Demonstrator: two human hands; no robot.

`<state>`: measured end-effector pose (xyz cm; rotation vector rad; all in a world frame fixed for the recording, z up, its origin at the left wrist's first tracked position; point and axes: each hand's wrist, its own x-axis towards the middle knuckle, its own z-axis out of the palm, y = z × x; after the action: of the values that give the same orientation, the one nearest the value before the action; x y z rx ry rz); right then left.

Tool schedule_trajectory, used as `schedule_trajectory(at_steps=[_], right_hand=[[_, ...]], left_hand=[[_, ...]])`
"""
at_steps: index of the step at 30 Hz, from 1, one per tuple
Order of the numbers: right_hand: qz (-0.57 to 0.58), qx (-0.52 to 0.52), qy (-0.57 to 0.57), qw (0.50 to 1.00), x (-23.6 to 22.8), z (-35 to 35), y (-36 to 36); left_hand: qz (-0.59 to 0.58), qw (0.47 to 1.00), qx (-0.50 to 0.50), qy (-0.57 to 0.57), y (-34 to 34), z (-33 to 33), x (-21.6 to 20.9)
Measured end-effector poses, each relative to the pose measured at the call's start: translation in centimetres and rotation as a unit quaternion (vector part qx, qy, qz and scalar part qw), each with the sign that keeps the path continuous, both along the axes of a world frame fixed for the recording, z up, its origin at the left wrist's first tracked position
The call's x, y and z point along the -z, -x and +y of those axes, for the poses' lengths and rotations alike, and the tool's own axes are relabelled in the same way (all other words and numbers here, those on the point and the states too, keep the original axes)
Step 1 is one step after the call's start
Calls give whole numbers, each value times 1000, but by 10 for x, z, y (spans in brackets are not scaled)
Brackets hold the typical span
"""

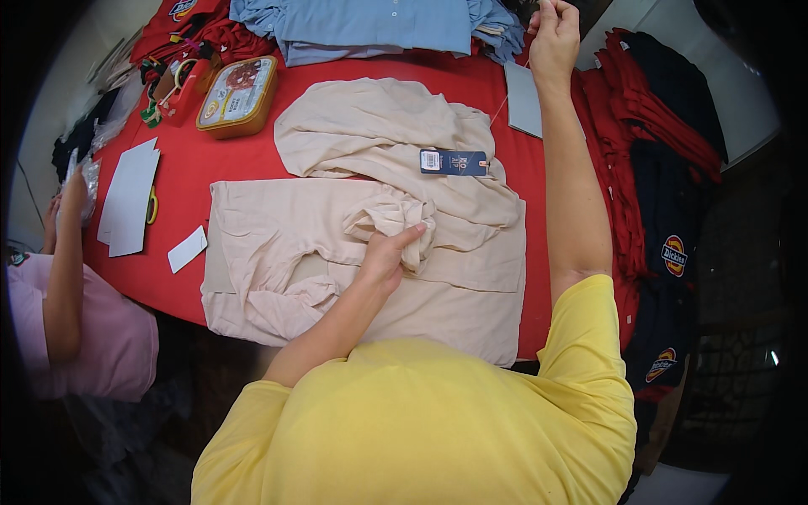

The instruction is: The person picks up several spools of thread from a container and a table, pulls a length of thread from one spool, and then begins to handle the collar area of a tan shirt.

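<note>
A beige garment [353, 219] lies partly folded and rumpled in front of me; from here I cannot tell whether it is a shirt or a dress. My left hand [389, 259] is closed on a bunched part of its cloth, with the thumb on top. A dark blue hang tag [453, 162] lies on the garment's far right part. High at the upper right, my right hand [555, 38] is raised with the fingers pinched. A thin pale thread [500, 110] runs from the garment's far right edge up toward those fingers, whose tips are partly cut off by the picture's edge.
Red cloth [181, 206] covers the table. A yellow-rimmed plastic box [239, 97], pale boards [130, 198], a white card [188, 249] and yellow-handled scissors [152, 206] lie left. Blue shirts [370, 25] are behind; stacked dark garments [665, 194] stand right. A co-worker's arm [67, 278] is far left.
</note>
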<state>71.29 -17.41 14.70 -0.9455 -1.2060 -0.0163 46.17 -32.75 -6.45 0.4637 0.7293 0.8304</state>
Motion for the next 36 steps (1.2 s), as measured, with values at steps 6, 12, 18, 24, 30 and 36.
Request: schedule_trajectory(at_steps=[6,12,18,24,30,36], right_hand=[[-2,4,12,1000,0,1,-2],[-4,16,35,999,3,3,-9],[-43,-155,202,966,35,-52,40],[17,-217,397,892,127,-156,85],[33,-71,407,910,184,-217,112],[81,-28,411,907,200,-222,131]], left_hand=[[5,1000,1,5,1,-1,-2],[-2,1000,7,5,-1,-1,3],[-17,1000,-17,5,3,2,-2],[-47,998,-33,35,-7,1,4],[-37,998,-41,35,-18,0,13],[-35,997,-63,12,-21,-3,8]])
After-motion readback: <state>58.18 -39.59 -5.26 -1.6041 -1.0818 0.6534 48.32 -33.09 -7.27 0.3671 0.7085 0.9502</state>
